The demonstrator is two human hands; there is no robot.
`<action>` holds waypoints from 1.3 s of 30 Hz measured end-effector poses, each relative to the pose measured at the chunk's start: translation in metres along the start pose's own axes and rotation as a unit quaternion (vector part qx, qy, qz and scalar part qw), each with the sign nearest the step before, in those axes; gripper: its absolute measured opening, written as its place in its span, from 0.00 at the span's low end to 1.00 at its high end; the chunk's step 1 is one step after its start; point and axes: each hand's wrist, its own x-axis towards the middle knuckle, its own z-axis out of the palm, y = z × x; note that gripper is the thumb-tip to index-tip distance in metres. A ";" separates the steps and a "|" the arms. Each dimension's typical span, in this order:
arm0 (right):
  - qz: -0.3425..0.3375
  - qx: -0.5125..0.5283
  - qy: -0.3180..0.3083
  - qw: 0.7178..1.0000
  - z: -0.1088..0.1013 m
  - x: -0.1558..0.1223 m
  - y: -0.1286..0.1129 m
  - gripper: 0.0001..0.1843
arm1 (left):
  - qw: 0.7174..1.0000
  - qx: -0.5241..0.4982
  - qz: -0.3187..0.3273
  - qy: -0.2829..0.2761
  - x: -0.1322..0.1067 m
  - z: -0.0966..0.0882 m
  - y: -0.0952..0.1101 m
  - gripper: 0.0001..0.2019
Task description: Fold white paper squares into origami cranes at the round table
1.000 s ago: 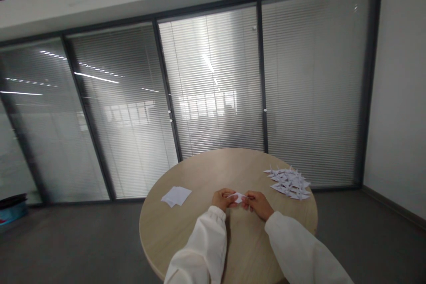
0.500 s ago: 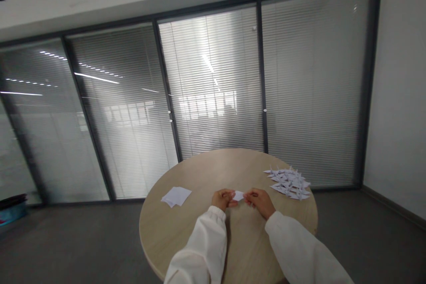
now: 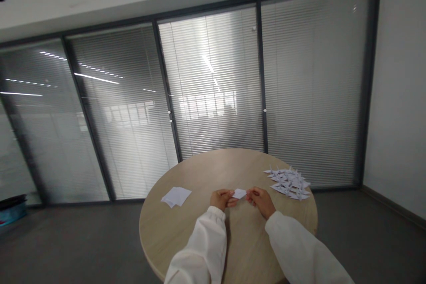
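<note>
Over the middle of the round, pale wooden table, the person's left hand and right hand pinch opposite ends of a small folded white paper. White paper sheets lie at the table's left, folded white paper cranes at its right. Left of the table, a blue tub bears a red marking too small to read.

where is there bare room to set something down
Free: the table beyond the left hand and right hand, between sheets and folded pile; also near left, between sheets and left sleeve. Crowded: right, by the pile; centre, where hands hold paper.
</note>
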 end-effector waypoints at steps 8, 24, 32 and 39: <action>0.006 0.031 -0.016 0.999 0.001 0.001 0.003 0.18 | 1.000 -0.008 -0.015 0.007 0.000 0.001 0.001 0.15; -0.235 -0.091 -0.034 0.967 0.005 -0.008 -0.006 0.05 | 0.998 0.008 -0.048 -0.036 -0.007 0.005 0.001 0.12; -0.233 -0.077 -0.049 0.968 0.005 -0.008 -0.006 0.05 | 0.998 0.033 -0.038 -0.040 -0.010 0.007 0.003 0.11; -0.231 -0.069 -0.051 0.969 0.005 -0.008 -0.008 0.05 | 0.998 0.038 -0.023 -0.053 -0.008 0.007 0.000 0.12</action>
